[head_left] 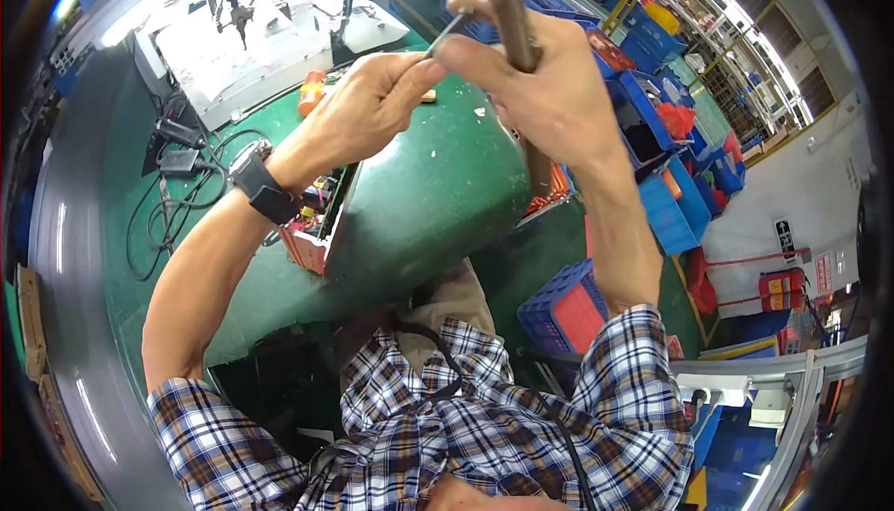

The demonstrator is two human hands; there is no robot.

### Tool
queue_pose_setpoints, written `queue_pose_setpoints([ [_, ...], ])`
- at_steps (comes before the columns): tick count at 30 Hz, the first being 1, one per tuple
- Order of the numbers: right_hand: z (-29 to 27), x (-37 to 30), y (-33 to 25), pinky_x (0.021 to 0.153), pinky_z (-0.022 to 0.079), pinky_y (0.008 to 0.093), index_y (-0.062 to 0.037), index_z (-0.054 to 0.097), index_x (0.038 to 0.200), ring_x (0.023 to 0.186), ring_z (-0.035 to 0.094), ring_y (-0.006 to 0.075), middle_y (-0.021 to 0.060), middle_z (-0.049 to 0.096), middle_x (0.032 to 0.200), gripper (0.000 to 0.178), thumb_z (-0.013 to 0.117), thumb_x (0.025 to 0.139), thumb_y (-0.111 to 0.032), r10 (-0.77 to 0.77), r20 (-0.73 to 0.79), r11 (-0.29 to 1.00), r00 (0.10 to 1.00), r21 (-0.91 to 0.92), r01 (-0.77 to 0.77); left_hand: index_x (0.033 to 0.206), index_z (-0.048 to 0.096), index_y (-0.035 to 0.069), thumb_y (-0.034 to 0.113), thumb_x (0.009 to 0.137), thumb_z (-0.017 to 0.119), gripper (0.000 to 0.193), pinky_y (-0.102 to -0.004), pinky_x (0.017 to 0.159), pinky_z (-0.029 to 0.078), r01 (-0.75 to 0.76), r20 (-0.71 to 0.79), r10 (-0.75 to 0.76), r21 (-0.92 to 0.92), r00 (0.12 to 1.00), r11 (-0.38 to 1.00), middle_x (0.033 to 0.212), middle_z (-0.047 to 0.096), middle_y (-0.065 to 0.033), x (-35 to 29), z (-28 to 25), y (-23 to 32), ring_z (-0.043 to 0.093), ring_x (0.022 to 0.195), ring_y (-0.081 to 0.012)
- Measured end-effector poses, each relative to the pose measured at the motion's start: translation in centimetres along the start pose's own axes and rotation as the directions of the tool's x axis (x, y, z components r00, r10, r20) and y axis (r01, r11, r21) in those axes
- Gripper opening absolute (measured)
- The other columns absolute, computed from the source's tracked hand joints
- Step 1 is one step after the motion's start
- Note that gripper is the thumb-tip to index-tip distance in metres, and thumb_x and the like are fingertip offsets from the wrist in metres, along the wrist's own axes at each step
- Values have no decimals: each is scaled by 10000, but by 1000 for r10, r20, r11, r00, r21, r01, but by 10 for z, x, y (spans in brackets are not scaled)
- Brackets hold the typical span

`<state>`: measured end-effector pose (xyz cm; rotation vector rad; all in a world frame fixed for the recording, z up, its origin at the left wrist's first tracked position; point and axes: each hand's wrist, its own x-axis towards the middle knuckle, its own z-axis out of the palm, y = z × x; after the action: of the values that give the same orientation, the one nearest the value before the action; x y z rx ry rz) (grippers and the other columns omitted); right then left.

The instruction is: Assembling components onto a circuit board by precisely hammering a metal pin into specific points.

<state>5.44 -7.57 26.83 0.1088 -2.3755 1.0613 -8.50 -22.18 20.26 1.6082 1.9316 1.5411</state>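
Note:
Both my arms reach out over the green table [428, 176]. My left hand [358, 110] is closed, its thumb and fingers pinching a thin grey metal rod [449, 32]. The rod slants up to the thumb and forefinger of my right hand [554, 92]; whether they grip it too I cannot tell. My right hand is wrapped round a long brown-grey tool [506, 8] with a worn shaft. Its upper end runs out at the top edge, so its kind is unclear. Below my left wrist lies an open reddish housing [312, 245] with wires and parts inside.
An orange object [312, 92] lies beyond my left forearm. Black cables [168, 213] with adapters coil at the left. A white machine [247, 54] stands at the far left. Blue bins [670, 208] line the right side, and a blue crate [563, 306] sits lower.

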Motion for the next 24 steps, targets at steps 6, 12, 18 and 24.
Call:
queue_pose_setpoints([
  [6, 30, 11, 10, 468, 362, 220, -36, 639, 806, 489, 471, 37, -41, 524, 579, 282, 706, 955, -266, -2, -177, 968, 984, 246, 47, 1117, 549, 5, 335, 1051, 516, 338, -354, 619, 464, -292, 145, 256, 361, 956, 886, 808, 609, -115, -7, -22, 7, 578, 714, -173],
  [12, 29, -1, 9, 487, 395, 228, -5, 655, 851, 518, 499, 66, -5, 537, 617, 261, 702, 956, -238, 60, -192, 966, 980, 258, -8, 1240, 579, 29, 273, 988, 624, 354, -336, 863, 502, -80, 199, 53, 135, 978, 988, 1127, 687, -111, -46, -53, -25, 646, 995, -193],
  [18, 30, -15, 14, 487, 416, 244, 14, 641, 877, 524, 510, 84, 10, 532, 624, 227, 712, 947, -191, 93, -235, 932, 968, 362, -1, 1257, 596, 45, 324, 882, 737, 488, -355, 966, 472, -50, 120, 51, -4, 992, 999, 1180, 650, -102, -53, -34, -36, 618, 1099, -214],
  [24, 23, -27, 14, 488, 436, 253, 25, 643, 894, 530, 525, 94, 21, 540, 627, 210, 688, 959, -169, 86, -262, 948, 961, 319, 3, 1225, 585, 55, 344, 853, 773, 507, -347, 957, 472, 57, 196, -48, -41, 979, 998, 1166, 635, -84, -51, -15, -37, 606, 1066, -185],
])
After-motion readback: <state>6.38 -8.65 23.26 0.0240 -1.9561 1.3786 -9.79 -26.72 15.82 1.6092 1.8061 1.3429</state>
